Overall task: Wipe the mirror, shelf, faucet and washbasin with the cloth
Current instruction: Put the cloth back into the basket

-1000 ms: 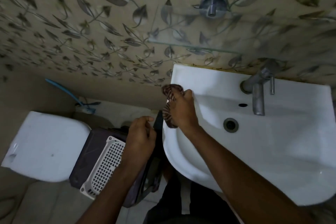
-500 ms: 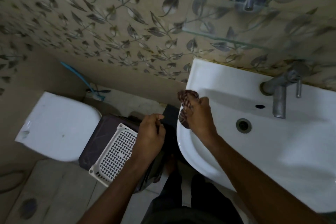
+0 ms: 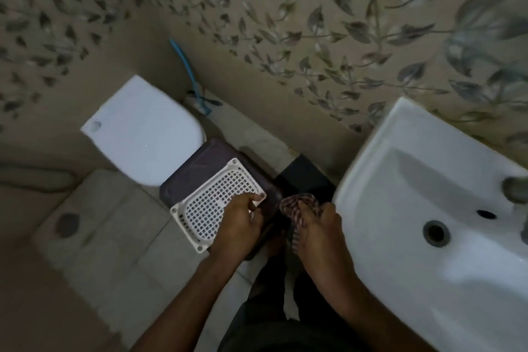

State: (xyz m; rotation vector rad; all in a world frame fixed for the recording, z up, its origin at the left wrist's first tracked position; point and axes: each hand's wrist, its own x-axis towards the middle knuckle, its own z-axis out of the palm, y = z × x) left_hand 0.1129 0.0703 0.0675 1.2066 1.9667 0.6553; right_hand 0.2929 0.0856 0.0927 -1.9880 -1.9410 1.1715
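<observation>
The white washbasin (image 3: pixel 405 180) fills the right side, with its drain (image 3: pixel 435 233) and only the grey base of the faucet (image 3: pixel 515 193) showing at the right edge. My right hand (image 3: pixel 320 237) grips a dark striped cloth (image 3: pixel 300 206) just left of the basin's rim, off the basin. My left hand (image 3: pixel 240 223) rests on the corner of a white lattice lid (image 3: pixel 211 208), fingers curled at its edge. The mirror and the glass shelf are out of view.
The lattice lid sits on a dark plastic bin (image 3: pixel 200 163) beside a white toilet (image 3: pixel 143 128). A blue hose (image 3: pixel 183 63) runs down the leaf-patterned wall (image 3: pixel 314 23). Pale floor tiles (image 3: pixel 114 237) lie below, with my dark trousers (image 3: pixel 271 308) at the bottom.
The view has swung left and down, so shelf and most of the faucet left the frame. My right hand with the cloth came off the basin's rim to its left side.
</observation>
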